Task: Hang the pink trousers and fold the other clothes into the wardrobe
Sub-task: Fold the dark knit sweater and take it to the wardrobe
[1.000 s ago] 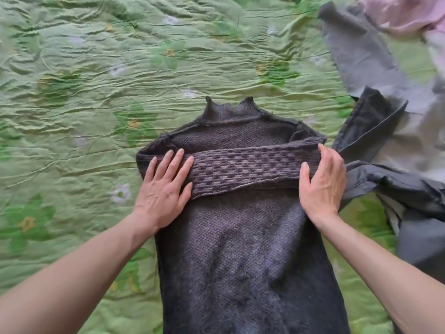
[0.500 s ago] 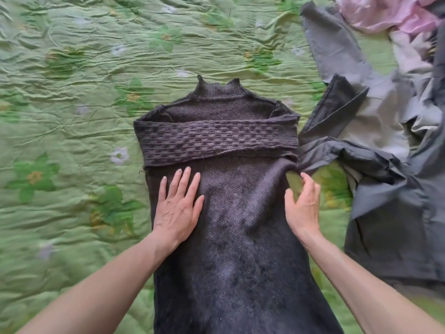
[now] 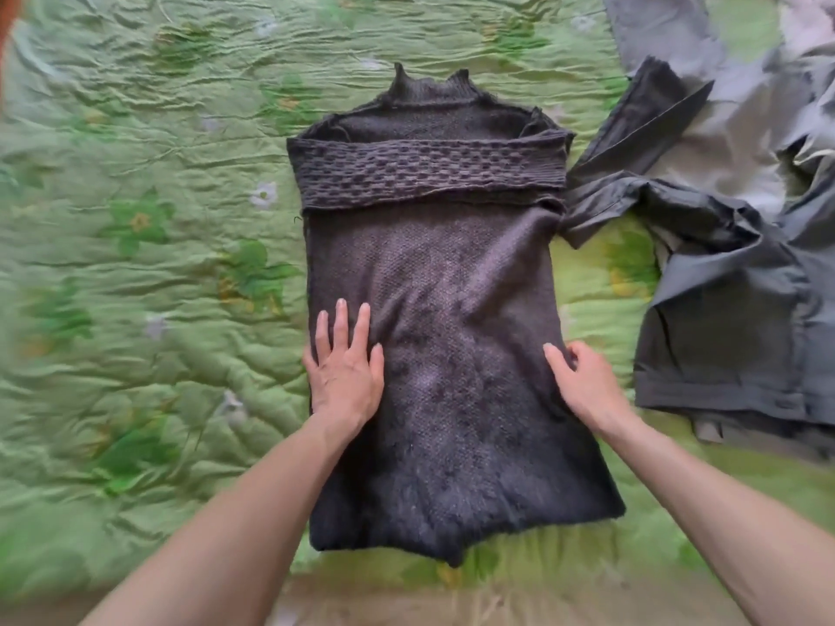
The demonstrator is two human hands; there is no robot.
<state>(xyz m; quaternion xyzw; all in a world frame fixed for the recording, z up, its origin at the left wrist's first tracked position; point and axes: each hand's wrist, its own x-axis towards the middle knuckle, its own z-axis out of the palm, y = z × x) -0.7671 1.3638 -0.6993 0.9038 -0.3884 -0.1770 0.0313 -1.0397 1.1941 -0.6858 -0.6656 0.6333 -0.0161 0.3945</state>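
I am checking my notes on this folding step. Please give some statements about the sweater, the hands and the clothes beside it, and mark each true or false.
1. The left hand lies flat on the dark knitted sweater. True.
2. The sleeves hang off the sides. False: a patterned sleeve is folded across the chest.
3. The right hand is at the sweater's right edge. True.
4. The grey trousers lie left of the sweater. False: they lie on its right, on the green quilt.
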